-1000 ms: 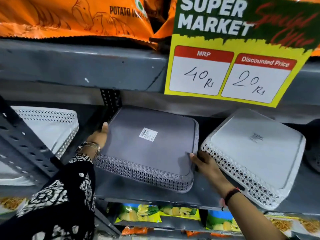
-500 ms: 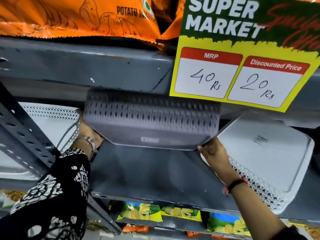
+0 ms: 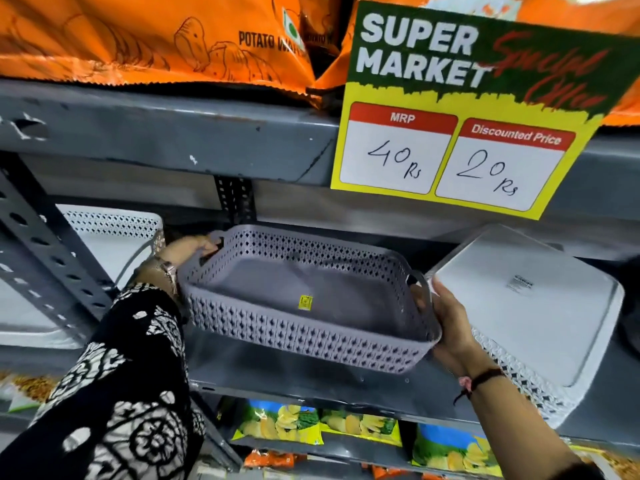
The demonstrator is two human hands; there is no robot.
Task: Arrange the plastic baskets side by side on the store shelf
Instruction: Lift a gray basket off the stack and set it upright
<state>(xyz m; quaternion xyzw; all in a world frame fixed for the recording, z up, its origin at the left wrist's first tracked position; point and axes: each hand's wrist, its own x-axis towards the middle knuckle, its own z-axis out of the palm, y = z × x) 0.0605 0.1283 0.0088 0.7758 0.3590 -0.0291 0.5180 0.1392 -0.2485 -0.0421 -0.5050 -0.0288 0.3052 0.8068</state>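
A grey perforated plastic basket [image 3: 304,299] is open side up, held just above the grey metal shelf [image 3: 311,382]. My left hand [image 3: 194,251] grips its far left handle. My right hand [image 3: 446,323] holds its right end, fingers at the handle. A white basket [image 3: 540,306] lies upside down and tilted on the shelf to the right, close to my right hand. Another white basket [image 3: 104,244] sits open side up in the bay to the left, behind the shelf upright.
A perforated grey upright [image 3: 52,258] stands at the left, a second one at the back [image 3: 235,199]. A yellow price sign [image 3: 460,133] hangs from the shelf above, which carries orange snack bags [image 3: 156,39]. Chip packets [image 3: 284,424] fill the shelf below.
The grey basket was lying upside down on the shelf; both hands lifted it, turned it over, and it is now open side up, lower over the shelf.
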